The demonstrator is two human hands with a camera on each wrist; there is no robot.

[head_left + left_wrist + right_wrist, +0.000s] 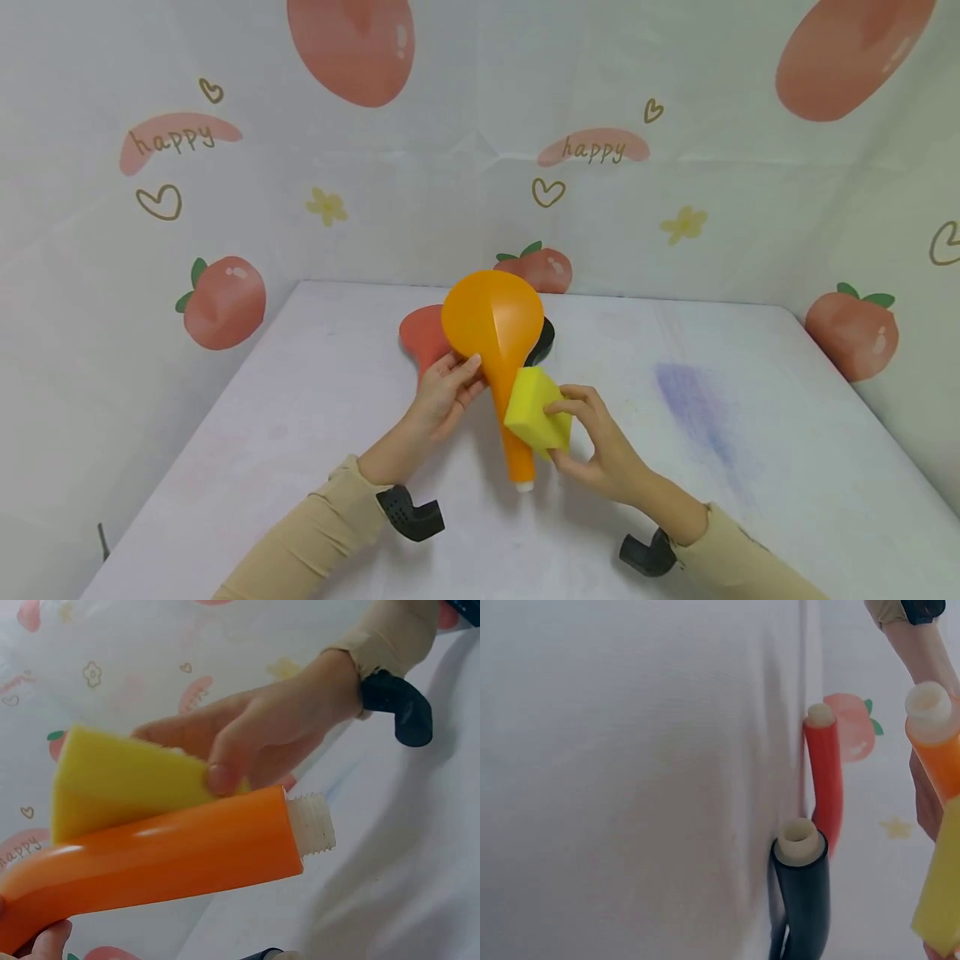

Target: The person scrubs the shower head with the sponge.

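My left hand [444,398] holds an orange handheld shower head [495,321] by its neck, above the table. Its round head points away from me, and the handle ends in a white threaded connector [313,825]. Between the thumb and fingers of my right hand [609,454] is a yellow sponge [531,408], which lies against the side of the orange handle. Behind, a red shower head [422,333] and a black shower head [546,340] rest on the table, partly hidden by the orange one.
The white table [315,350] bears a purple-blue smudge [693,408] to the right. A white backdrop with printed fruit, hearts and flowers stands around it. Dark camera mounts [412,514] sit on both wrists.
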